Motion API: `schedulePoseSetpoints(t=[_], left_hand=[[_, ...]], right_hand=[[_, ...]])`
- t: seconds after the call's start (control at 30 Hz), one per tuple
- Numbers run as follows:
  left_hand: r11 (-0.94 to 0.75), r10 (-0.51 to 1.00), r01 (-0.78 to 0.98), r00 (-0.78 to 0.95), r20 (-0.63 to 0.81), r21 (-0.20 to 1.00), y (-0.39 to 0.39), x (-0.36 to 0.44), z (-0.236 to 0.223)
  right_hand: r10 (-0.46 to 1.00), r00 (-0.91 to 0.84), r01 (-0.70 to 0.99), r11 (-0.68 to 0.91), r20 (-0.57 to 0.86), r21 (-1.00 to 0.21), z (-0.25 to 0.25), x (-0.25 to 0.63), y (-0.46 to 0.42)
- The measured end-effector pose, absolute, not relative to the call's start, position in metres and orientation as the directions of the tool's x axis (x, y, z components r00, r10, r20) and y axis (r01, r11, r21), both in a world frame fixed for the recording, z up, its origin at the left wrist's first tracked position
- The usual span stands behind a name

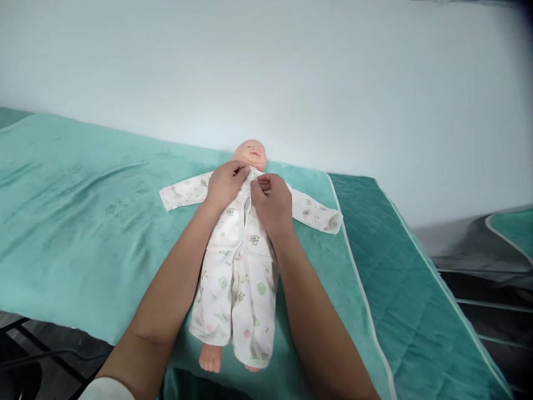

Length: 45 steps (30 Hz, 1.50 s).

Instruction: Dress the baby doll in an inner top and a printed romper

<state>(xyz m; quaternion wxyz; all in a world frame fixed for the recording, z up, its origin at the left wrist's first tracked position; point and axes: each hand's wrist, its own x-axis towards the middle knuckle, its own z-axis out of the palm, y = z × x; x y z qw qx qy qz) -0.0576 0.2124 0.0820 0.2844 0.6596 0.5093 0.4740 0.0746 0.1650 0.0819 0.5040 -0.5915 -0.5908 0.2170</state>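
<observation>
A baby doll (255, 154) lies on its back, its head toward the wall and its feet toward me. It wears a white printed jacket (259, 236) and matching trousers (255, 300); the jacket's front edges part below the chest. My left hand (227, 180) is at the collar, thumb and fingers pinching the jacket's edge. On the other side of the neckline, my right hand (272, 200) is closed with its fingertips on the opposite front edge. Both sleeves stretch out to the sides, and no doll hands show at the cuffs. Bare doll feet (210, 358) stick out of the trouser legs.
Under the doll lies a light green blanket (91, 222) over a darker green quilted cover (408, 289). A white wall (266, 72) rises right behind the head. Dark metal framing (37, 344) shows at lower left, and a rack with bars (491, 305) at right.
</observation>
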Motion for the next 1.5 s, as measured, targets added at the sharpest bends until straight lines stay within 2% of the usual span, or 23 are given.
schedulePoseSetpoints(t=[0.13,0.23,0.37,0.57,0.7,0.83,0.93,1.03,1.33,1.5], left_hand=[[-0.27,0.96,0.369,0.028,0.279,0.889,0.226,-0.059,0.076],[-0.277,0.954,0.356,-0.007,0.299,0.892,0.228,-0.061,0.074],[-0.324,0.934,0.338,-0.034,0.356,0.883,0.222,-0.061,0.078],[-0.315,0.936,0.29,-0.063,0.346,0.904,0.214,-0.059,0.084],[-0.276,0.946,0.276,-0.091,0.311,0.92,0.214,-0.058,0.084],[-0.214,0.968,0.174,-0.098,0.233,0.961,0.215,-0.059,0.084],[-0.175,0.982,0.081,-0.054,0.18,0.981,0.215,-0.058,0.085],[-0.182,0.982,0.048,-0.04,0.184,0.982,0.213,-0.057,0.086],[-0.225,0.974,0.05,-0.021,0.227,0.973,0.215,-0.057,0.082],[-0.204,0.977,0.072,-0.039,0.208,0.976,0.215,-0.057,0.081]], right_hand=[[0.953,0.202,0.553,0.08,0.226,-0.83,0.091,0.072,0.183],[0.965,0.179,0.571,0.055,0.189,-0.819,0.094,0.074,0.193],[0.967,0.165,0.579,0.064,0.194,-0.813,0.095,0.076,0.202],[0.955,0.126,0.68,0.113,0.267,-0.725,0.1,0.074,0.208],[0.96,0.129,0.571,0.133,0.249,-0.81,0.099,0.082,0.208],[0.971,0.155,0.308,0.126,0.18,-0.943,0.094,0.088,0.207],[0.966,0.182,0.185,0.15,0.184,-0.971,0.09,0.088,0.206],[0.966,0.194,0.109,0.149,0.168,-0.983,0.086,0.088,0.206],[0.966,0.174,0.055,0.185,0.192,-0.981,0.082,0.089,0.204],[0.965,0.15,0.108,0.199,0.214,-0.974,0.085,0.086,0.203]])
